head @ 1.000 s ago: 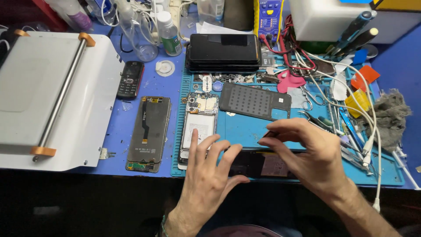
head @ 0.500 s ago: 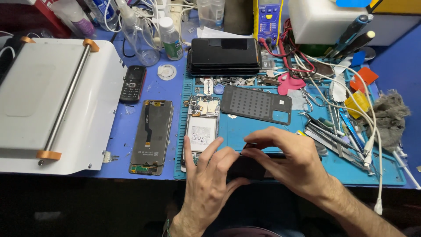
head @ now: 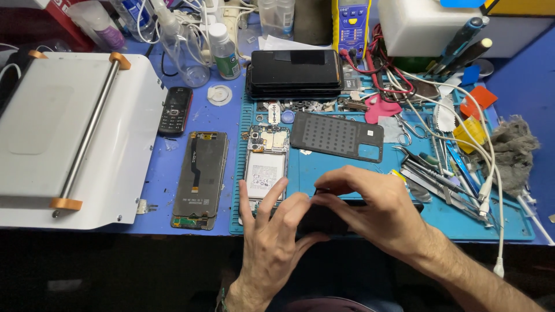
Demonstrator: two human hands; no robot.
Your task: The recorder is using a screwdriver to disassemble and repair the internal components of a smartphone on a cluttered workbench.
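Note:
Both my hands meet at the near edge of the blue work mat (head: 347, 167) around a dark flat phone screen (head: 326, 221). My right hand (head: 376, 211) arches over it, fingertips pinching its far edge. My left hand (head: 272, 242) supports its left end, fingers spread and raised. Most of the screen is hidden under my hands. Just beyond my left fingers lies an opened phone body (head: 266, 164) with its battery exposed. A dark back cover (head: 338, 136) lies on the mat further away.
A display panel (head: 200, 179) lies face down left of the mat. A white machine (head: 69, 138) fills the left side. Stacked phones (head: 295, 72), bottles, a small keypad phone (head: 174, 110), tweezers, white cables and a grey rag (head: 514, 153) crowd the back and right.
My hands have closed in together over the dark screen, with the right fingertips shifting leftward along its far edge. The view has drifted slightly.

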